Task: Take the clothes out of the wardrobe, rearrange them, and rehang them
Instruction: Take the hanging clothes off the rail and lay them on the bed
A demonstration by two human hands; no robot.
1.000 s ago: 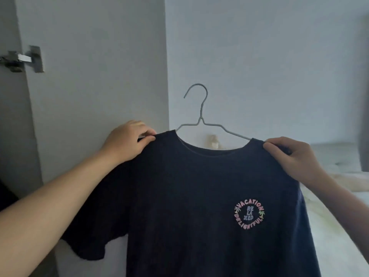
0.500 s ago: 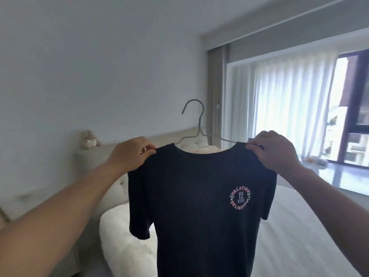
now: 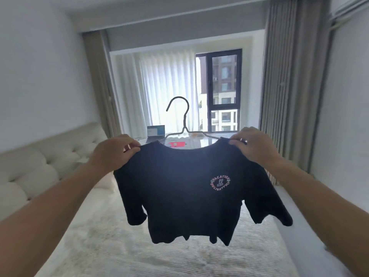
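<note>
Both bare forearms extend forward and upward, converging on the dark navy short-sleeved T-shirt. Left hand — fingers curled, thumb on top — pinches the T-shirt's left shoulder. Right hand grips its right shoulder likewise, knuckles up, ring on one finger.

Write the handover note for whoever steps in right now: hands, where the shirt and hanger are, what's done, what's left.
Left hand: grips the left shoulder of the dark T-shirt.
Right hand: grips the right shoulder.
The shirt is on its wire hanger, hook up and free, held in the air over the bed, facing the window. The wardrobe is not in view.
Done: this shirt is out of the wardrobe, on its hanger.
Left: probably lay it on the bed or straighten it, then rehang it. Other clothes cannot be seen from here.
</note>
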